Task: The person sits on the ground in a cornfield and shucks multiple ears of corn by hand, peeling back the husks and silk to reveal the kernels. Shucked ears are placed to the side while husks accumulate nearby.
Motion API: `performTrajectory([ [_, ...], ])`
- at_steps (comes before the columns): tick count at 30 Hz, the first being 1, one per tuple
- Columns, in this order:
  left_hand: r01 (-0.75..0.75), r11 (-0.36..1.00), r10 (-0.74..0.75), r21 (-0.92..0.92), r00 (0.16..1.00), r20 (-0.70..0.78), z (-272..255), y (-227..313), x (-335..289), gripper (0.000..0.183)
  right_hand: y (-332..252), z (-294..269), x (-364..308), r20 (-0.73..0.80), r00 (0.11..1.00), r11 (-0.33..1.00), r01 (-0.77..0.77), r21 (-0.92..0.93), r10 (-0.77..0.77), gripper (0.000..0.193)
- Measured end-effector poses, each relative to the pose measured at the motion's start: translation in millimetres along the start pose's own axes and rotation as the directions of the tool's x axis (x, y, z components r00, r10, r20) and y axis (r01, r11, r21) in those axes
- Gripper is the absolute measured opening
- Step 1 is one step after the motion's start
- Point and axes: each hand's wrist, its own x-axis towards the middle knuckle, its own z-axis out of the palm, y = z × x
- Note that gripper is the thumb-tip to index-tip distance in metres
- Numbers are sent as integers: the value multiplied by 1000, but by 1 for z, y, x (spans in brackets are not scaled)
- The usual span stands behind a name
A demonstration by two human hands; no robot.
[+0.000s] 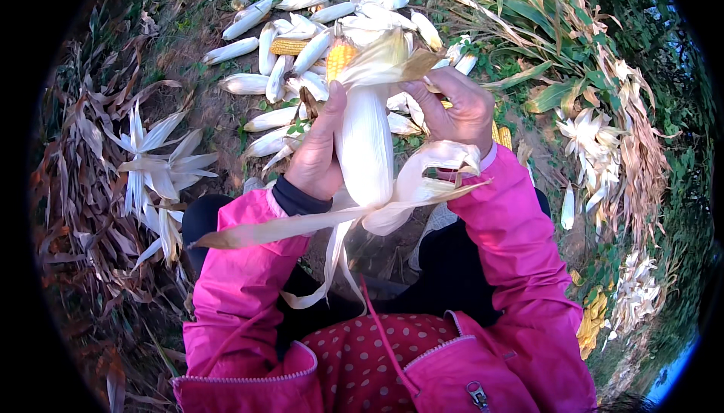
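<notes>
An ear of corn (366,145) stands upright between my hands, mostly wrapped in pale inner husk. Peeled husk leaves (283,230) hang and spread outward from its lower end. Yellow kernels (341,59) show at the top, just above my left thumb. My left hand (320,145) is closed around the ear's left side. With thumb and fingers pinched, my right hand (456,108) grips the dry husk (385,70) near the top, which is folded over to the right. Another curled husk strip (437,160) lies over my right wrist.
Beyond my hands lies a pile of corn ears (309,55), mostly in pale husks. Discarded husks (162,164) and dry stalks (83,187) flank me on the left. To the right are more stalks (520,6), loose husks (592,149) and bare yellow cobs (592,322).
</notes>
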Motion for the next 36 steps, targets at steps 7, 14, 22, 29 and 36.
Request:
performTrajectory([
  [7,-18,995,14,-103,999,-38,13,15,2,47,-13,-9,1,95,973,977,212,-1,-211,12],
  [14,-287,957,269,-44,933,-238,-35,45,12,51,-34,-39,-3,486,857,-5,-492,870,169,26],
  [22,-312,927,348,208,923,-167,-22,51,9,55,-34,-1,-46,998,45,787,-615,57,-37,28],
  [29,-256,873,292,415,956,-25,5,34,-1,61,-27,-16,-8,386,842,466,-533,707,378,42],
  [36,-132,958,136,253,991,5,22,13,-4,51,-15,3,-8,179,913,712,-399,578,366,29],
])
